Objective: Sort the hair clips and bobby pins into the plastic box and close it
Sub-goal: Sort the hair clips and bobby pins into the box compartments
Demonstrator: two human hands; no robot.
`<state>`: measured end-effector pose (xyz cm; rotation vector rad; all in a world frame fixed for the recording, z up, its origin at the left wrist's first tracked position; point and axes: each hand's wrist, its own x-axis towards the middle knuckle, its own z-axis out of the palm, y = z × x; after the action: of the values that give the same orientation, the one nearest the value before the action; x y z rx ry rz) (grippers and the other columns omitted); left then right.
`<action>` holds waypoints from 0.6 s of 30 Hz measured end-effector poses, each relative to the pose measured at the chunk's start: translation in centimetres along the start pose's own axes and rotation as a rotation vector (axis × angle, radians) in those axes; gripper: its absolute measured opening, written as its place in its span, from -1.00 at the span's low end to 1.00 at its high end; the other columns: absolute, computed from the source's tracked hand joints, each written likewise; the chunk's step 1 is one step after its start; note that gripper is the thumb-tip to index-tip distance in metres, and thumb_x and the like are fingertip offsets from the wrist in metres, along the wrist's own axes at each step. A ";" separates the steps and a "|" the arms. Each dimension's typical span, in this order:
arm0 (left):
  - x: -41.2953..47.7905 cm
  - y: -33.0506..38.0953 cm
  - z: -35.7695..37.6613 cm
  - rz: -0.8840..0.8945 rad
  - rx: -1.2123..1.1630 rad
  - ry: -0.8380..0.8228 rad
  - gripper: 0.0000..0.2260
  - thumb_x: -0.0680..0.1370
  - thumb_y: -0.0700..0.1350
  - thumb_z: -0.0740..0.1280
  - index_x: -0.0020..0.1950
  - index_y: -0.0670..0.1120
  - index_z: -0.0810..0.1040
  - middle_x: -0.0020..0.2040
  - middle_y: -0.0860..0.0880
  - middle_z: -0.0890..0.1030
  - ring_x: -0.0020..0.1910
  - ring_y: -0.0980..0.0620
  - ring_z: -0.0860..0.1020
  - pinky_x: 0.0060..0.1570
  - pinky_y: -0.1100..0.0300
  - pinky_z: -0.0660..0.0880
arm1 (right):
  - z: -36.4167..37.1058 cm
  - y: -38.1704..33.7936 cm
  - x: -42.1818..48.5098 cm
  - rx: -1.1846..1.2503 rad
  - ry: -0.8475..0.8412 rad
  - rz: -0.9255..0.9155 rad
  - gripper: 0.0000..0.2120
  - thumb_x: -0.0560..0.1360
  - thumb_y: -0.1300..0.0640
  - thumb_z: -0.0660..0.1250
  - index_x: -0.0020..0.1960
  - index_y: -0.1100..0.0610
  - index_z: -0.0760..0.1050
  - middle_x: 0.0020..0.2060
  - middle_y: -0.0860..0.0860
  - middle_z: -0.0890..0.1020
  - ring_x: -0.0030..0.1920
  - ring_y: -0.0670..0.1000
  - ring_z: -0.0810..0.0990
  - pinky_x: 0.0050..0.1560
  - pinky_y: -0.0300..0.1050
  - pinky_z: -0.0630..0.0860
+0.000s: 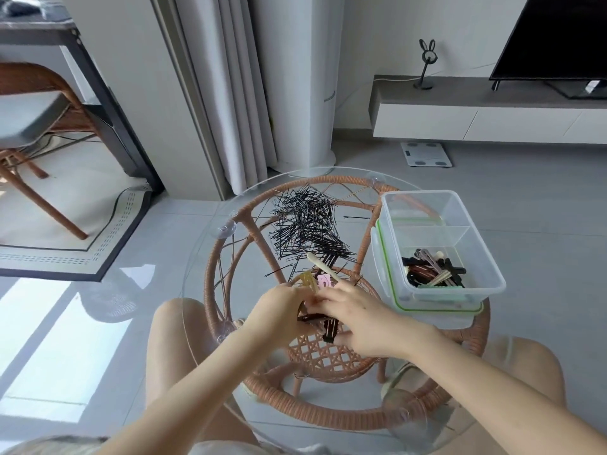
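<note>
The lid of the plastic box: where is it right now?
In the head view the green-edged lid lies flat under the plastic box, on the right side of the glass table, right of the bobby pin pile.

Worktop (203, 257): a round glass top on a wicker frame, in front of the seated person's knees.
Bobby pins (305, 221): heaped on the far middle of the worktop, left of the plastic box.
Plastic box (486, 254): on the right side of the worktop, standing on its lid (437, 308).
Box compartments: hair clips (433, 270) lie in the near one.
Loose clips (323, 282): on the worktop nearer than the pin heap.
Left hand (279, 310): over the near middle, touching the loose clips.
Right hand (364, 318): just right of the left hand, fingers meeting it.
Bathroom scale (425, 154): on the floor behind the worktop.
</note>
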<state>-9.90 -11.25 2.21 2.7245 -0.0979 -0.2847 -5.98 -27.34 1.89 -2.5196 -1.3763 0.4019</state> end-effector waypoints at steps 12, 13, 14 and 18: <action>-1.1 -1.2 -1.7 0.038 0.265 -0.156 -0.79 0.56 -0.10 0.24 0.14 -0.14 0.48 -0.06 -0.07 0.38 -0.18 0.01 0.40 -0.18 0.19 0.36 | 0.6 0.0 -0.9 0.012 -0.054 0.156 -0.71 0.49 0.04 0.30 0.16 0.14 0.42 0.17 0.02 0.50 0.22 0.03 0.42 0.27 -0.07 0.36; -1.3 -1.2 -1.7 0.047 0.277 -0.151 -0.80 0.57 -0.10 0.22 0.14 -0.15 0.47 -0.06 -0.06 0.36 -0.18 0.02 0.39 -0.18 0.20 0.36 | 0.6 0.0 -1.0 0.013 -0.049 0.157 -0.71 0.49 0.03 0.29 0.16 0.13 0.42 0.17 0.02 0.50 0.23 0.02 0.42 0.27 -0.07 0.36; -1.5 -1.3 -1.8 0.054 0.277 -0.147 -0.80 0.58 -0.09 0.20 0.14 -0.15 0.46 -0.07 -0.05 0.34 -0.18 0.02 0.39 -0.17 0.21 0.36 | 0.5 -0.1 -1.1 0.015 -0.035 0.158 -0.71 0.49 0.03 0.29 0.16 0.13 0.42 0.17 0.01 0.49 0.24 0.02 0.42 0.28 -0.08 0.35; -1.9 -1.7 -3.0 0.085 0.218 -0.099 -0.78 0.57 -0.04 0.18 0.10 -0.13 0.48 -0.10 -0.01 0.34 -0.25 0.08 0.37 -0.27 0.30 0.30 | -1.9 -1.0 -2.3 0.117 0.115 0.178 -0.75 0.51 0.04 0.27 0.15 0.09 0.43 0.14 -0.06 0.49 0.20 -0.08 0.41 0.23 -0.22 0.31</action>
<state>-11.09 -8.32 4.53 2.9112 -0.2871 -0.4064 -7.29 -28.90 4.27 -2.5335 -1.0604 0.3533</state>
